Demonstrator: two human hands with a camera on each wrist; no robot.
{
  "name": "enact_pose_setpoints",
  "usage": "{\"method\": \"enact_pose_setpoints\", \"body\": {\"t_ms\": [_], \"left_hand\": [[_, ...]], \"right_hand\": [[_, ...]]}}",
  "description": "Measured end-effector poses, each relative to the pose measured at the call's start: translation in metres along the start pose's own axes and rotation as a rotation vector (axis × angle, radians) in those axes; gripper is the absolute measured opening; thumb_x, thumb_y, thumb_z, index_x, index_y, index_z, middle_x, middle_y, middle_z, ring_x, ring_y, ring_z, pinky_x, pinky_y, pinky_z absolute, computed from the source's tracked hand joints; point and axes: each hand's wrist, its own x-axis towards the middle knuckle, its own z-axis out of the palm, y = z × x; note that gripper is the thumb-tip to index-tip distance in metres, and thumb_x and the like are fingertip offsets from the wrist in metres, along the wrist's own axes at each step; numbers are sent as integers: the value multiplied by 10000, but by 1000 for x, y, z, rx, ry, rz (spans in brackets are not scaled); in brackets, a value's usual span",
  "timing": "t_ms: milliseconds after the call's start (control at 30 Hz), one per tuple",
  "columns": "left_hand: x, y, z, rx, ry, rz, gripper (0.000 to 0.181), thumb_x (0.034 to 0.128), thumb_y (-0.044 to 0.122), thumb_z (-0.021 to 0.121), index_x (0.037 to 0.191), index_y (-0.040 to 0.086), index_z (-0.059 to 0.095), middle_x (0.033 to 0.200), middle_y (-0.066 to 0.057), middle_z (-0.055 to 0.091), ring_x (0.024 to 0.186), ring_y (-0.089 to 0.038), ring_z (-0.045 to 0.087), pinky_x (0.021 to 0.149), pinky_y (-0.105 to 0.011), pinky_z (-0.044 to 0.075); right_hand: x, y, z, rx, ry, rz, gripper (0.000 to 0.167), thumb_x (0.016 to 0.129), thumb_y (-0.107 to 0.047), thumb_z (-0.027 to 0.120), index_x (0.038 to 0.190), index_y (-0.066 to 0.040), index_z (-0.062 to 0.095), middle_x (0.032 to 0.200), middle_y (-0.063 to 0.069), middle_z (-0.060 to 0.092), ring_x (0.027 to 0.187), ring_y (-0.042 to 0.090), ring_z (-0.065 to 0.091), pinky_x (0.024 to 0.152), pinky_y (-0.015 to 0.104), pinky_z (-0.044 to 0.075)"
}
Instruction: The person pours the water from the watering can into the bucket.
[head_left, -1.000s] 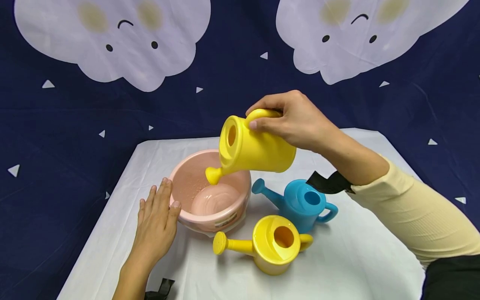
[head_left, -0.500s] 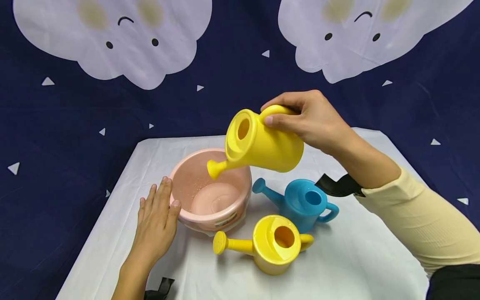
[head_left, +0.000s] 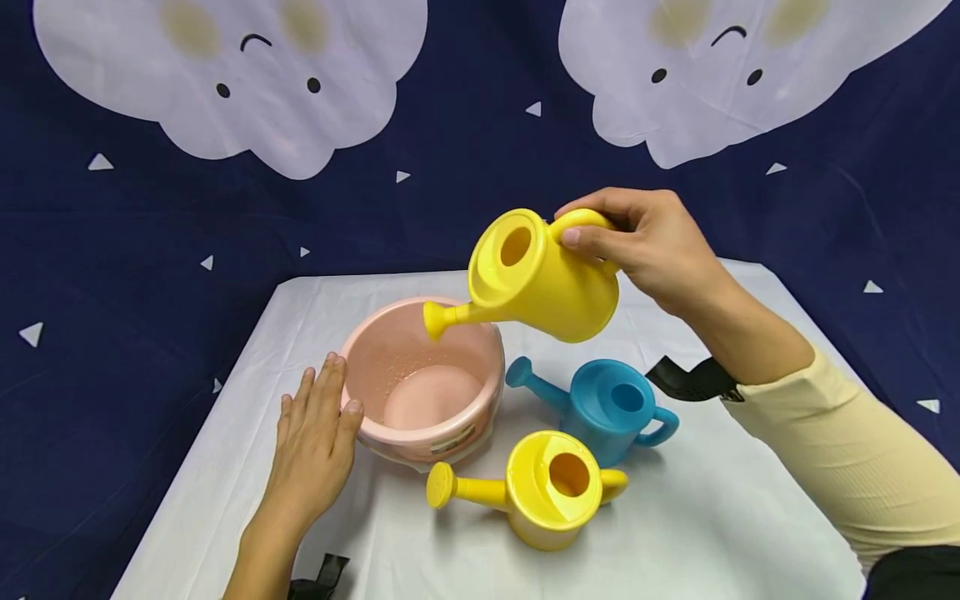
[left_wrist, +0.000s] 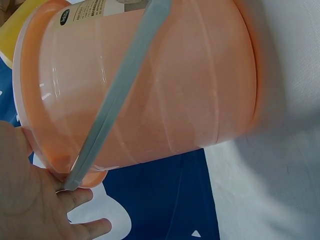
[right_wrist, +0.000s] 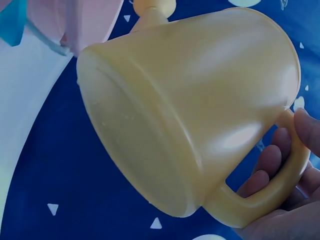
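Observation:
My right hand [head_left: 660,250] grips the handle of a yellow watering can [head_left: 547,275], its thumb on top. The can is tilted, its spout pointing down and left over the rim of a pink bucket [head_left: 423,435]. In the right wrist view, the fingers curl through the loop handle [right_wrist: 270,197], and the can's base [right_wrist: 135,145] faces the camera. My left hand [head_left: 311,450] rests with straight fingers against the bucket's left side. In the left wrist view, its fingers touch the rim beside the bucket's grey-green carrying handle [left_wrist: 117,95].
A second yellow watering can [head_left: 551,492] stands upright in front of the bucket. Behind it, to the right, stands a blue watering can [head_left: 607,408]. A white cloth [head_left: 712,533] covers the table; a dark blue curtain [head_left: 465,75] with clouds hangs behind.
My right hand has moved right with the yellow watering can, which tilts less steeply. The ripples in the bucket have faded. My left hand has stayed at the bucket.

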Motion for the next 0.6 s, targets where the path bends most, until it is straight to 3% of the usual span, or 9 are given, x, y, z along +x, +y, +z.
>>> {"method": "enact_pose_setpoints", "body": {"t_ms": [400, 600], "left_hand": [[-1, 0, 1, 0, -1, -3, 554, 1030, 367, 276, 1530, 175, 132, 1598, -63, 158, 1481, -333, 61, 1166, -587, -14], [-1, 1, 0, -2, -6, -7, 555, 1030, 369, 272, 1530, 179, 125, 1599, -60, 151, 1483, -330, 52, 1169, -580, -19]], "right_hand": [[-1, 22, -9, 61, 53, -4, 253, 843, -179, 708, 1064, -55, 696, 900, -15, 716, 778, 173, 616, 650, 220, 541], [-1, 35, -13, 275, 56, -41, 219, 832, -83, 702, 1030, 11, 694, 885, 19, 721, 770, 152, 638, 696, 190, 554]]}}
